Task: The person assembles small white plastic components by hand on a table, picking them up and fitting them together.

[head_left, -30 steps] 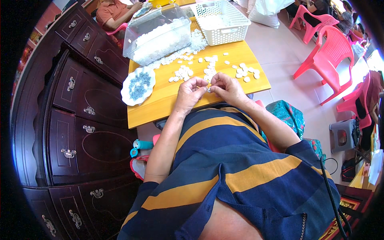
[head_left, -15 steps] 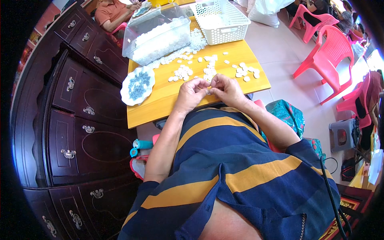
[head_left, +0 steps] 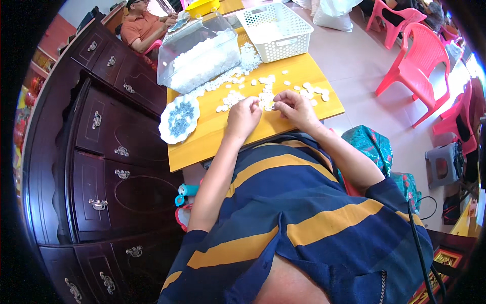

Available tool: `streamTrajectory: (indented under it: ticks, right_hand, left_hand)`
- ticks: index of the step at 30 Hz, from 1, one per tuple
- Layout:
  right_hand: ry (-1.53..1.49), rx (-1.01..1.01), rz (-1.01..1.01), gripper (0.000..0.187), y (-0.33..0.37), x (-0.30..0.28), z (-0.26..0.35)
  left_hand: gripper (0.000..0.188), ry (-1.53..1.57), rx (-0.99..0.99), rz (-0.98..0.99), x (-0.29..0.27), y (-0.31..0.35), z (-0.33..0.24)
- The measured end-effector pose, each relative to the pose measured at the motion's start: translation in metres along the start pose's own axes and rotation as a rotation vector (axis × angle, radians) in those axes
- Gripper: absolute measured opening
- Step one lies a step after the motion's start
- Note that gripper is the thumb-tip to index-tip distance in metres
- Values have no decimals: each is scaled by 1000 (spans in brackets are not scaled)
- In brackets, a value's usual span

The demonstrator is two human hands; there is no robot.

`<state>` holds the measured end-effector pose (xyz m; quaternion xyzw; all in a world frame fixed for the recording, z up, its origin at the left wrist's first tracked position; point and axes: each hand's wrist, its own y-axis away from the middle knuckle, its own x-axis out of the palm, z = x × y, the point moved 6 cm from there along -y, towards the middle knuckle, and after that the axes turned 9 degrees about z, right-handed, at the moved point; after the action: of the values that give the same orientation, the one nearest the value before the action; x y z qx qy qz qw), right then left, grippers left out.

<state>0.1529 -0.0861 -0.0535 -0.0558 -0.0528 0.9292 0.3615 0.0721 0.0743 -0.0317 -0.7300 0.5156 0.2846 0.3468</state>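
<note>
Both hands are over the near part of a yellow wooden table (head_left: 212,144), a small gap between them. My left hand (head_left: 244,120) is closed in a pinch, its fingertips beside loose white plastic pieces (head_left: 267,95). My right hand (head_left: 299,110) is also closed, thumb against fingers, with a tiny dark spot at the tips. What either hand holds is too small to make out. Left of them sits a white scalloped plate (head_left: 165,133) with small dark blue-grey slim pieces (head_left: 180,115). More white pieces (head_left: 230,100) lie in a cluster by my left hand, others (head_left: 317,91) beyond my right.
A clear plastic tub (head_left: 169,63) full of white pieces stands at the back, beside a white perforated basket (head_left: 283,49). A dark wooden cabinet (head_left: 136,167) lines the left. Pink chairs (head_left: 420,66) stand to the right. Another person (head_left: 139,28) sits at the far left.
My hands, which met at the fingertips, have drawn apart: the left to the left, the right to the right. The view has shifted slightly.
</note>
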Motion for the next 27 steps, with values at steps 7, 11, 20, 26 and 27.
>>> streamTrajectory:
  ticks: [7,11,20,26,27]
  right_hand:
    - [64,-20,-15,13,-3,-4,1]
    - [69,-21,4,14,-2,-3,2]
    - [47,-19,12,15,-2,-2,-1]
    - [92,-13,18,14,-2,-1,2]
    - [84,-1,28,14,-1,0,2]
  left_hand:
    - [17,-223,74,-38,6,-13,-10]
    - [14,-205,66,-44,7,-15,-8]
    - [13,-225,-49,16,9,-25,-2]
    - [11,-238,-29,6,9,-25,1]
    - [11,-232,-1,-2,8,-23,0]
